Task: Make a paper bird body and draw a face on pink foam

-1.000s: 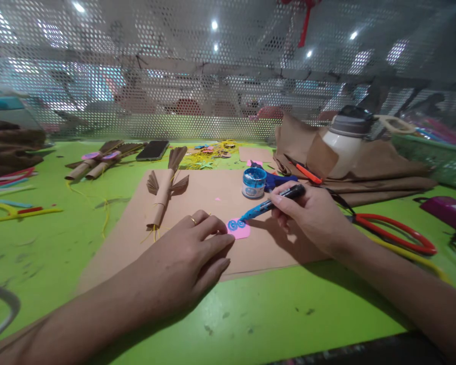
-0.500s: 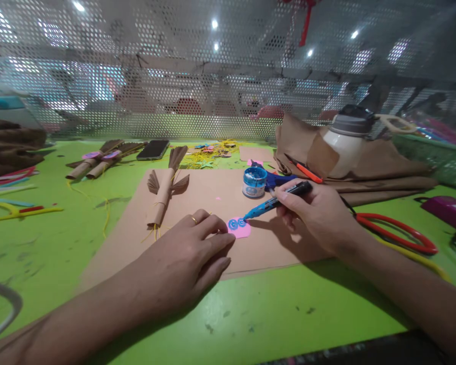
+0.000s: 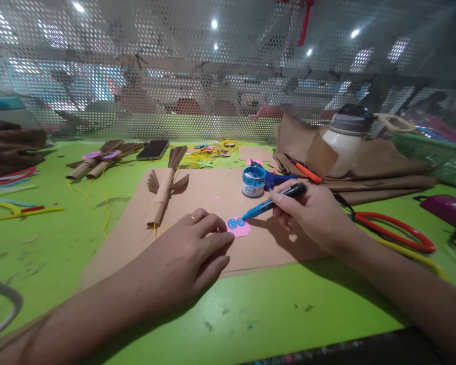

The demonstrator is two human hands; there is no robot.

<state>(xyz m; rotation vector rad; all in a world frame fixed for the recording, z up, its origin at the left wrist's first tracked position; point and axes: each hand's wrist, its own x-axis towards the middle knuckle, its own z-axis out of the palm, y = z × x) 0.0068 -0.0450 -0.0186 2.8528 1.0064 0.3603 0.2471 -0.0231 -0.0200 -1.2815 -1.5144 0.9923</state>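
Observation:
A small pink piece of paper (image 3: 241, 231) bears two blue spiral circles and lies on a large brown paper sheet (image 3: 197, 197). My left hand (image 3: 192, 251) rests over the brown sheet, fingers loosely bent and lowered, its fingertips touching the pink paper's left edge. Pinched in my right hand (image 3: 307, 213) is a blue marker (image 3: 264, 207) with a black end; its tip meets the right-hand circle. Just behind the marker stands an open jar of blue paint (image 3: 254, 182). To the left lies a brown paper figure (image 3: 162, 195), a rolled tube with pleated fans and yellow strings.
Two more paper figures (image 3: 95, 163) and a phone (image 3: 152, 150) lie at the back left. Yellow scraps (image 3: 213, 154) sit behind the sheet. Blue-handled scissors (image 3: 283, 180), a white bottle (image 3: 345, 147), folded brown paper (image 3: 395, 167) and red-handled scissors (image 3: 397, 230) are at the right.
The marker and my right hand have shifted very slightly, the tip staying at the right-hand circle. My left hand stays on the pink paper.

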